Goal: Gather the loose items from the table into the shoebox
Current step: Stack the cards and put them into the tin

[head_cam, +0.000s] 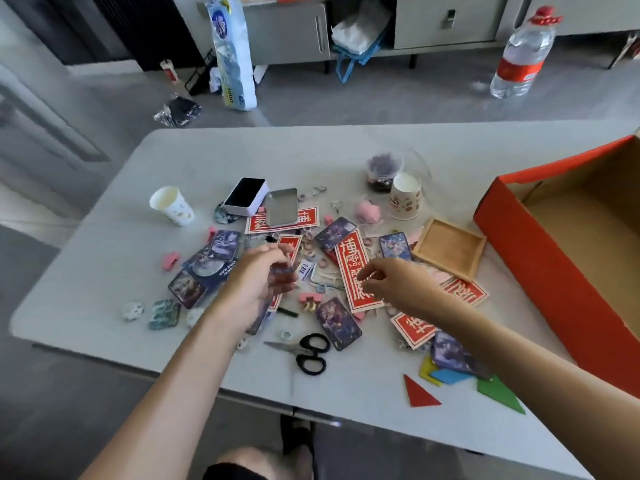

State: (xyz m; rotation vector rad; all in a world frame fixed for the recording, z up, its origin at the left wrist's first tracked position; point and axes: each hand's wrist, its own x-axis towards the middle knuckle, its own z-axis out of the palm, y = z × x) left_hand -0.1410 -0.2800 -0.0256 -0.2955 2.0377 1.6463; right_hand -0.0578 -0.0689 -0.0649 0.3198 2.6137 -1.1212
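The left hand hovers over the middle of the heap, fingers curled around a dark card with the thumb on top. Blur hides the card's picture. To its right, the right hand hangs above a long red slip. Its thumb and forefinger are drawn close together, but I cannot tell whether they pinch anything.

Around the hands, more picture cards, red slips and small pastel rings lie scattered on the white table. Nearer, black-handled scissors lie flat, with a red triangle and a green shape to their right. Farther off sit a metal tin lid, a white case, a paper cup at left and a second cup at right. A shallow wooden tray lies right of the heap.

The shoebox, orange-red and open, stands at the table's right edge, well apart from both hands.
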